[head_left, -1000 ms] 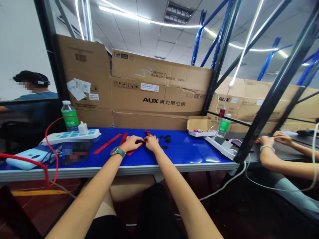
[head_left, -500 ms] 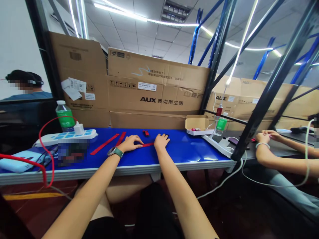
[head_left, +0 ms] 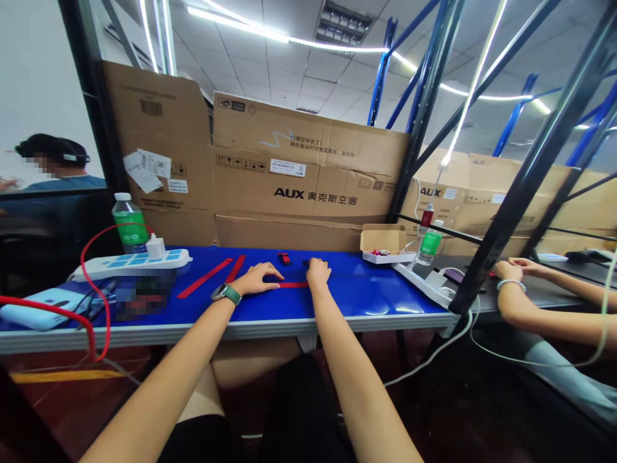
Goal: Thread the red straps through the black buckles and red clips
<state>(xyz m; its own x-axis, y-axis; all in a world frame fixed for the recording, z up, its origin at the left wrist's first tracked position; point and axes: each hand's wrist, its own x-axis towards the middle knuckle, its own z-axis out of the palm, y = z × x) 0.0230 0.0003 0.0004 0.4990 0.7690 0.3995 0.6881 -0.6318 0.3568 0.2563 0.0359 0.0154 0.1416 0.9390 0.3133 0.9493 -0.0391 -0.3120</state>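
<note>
My left hand [head_left: 256,278] lies palm down on the blue table [head_left: 366,289], its fingertips reaching toward a flat red strap [head_left: 294,284]. That strap runs straight to my right hand [head_left: 318,271], which rests on or just beyond its far end. Neither hand visibly grips it. Just above the gap between my hands sits a small red buckle [head_left: 285,258], and a black part [head_left: 305,263] shows behind my right fingers. Two more red straps [head_left: 205,278] lie to the left of my left hand.
A white power strip [head_left: 130,265] and a water bottle [head_left: 130,222] stand at the left, with a pixelated patch [head_left: 143,294] in front. A small open carton [head_left: 383,243] is at the back right. A co-worker's hands [head_left: 513,269] are at the adjoining table, beyond a black rack post [head_left: 486,251].
Since a second ago, my hands have moved apart from their close position at the buckle and lie flat. The red strap now stretches straight between them, and my right hand covers the black parts.
</note>
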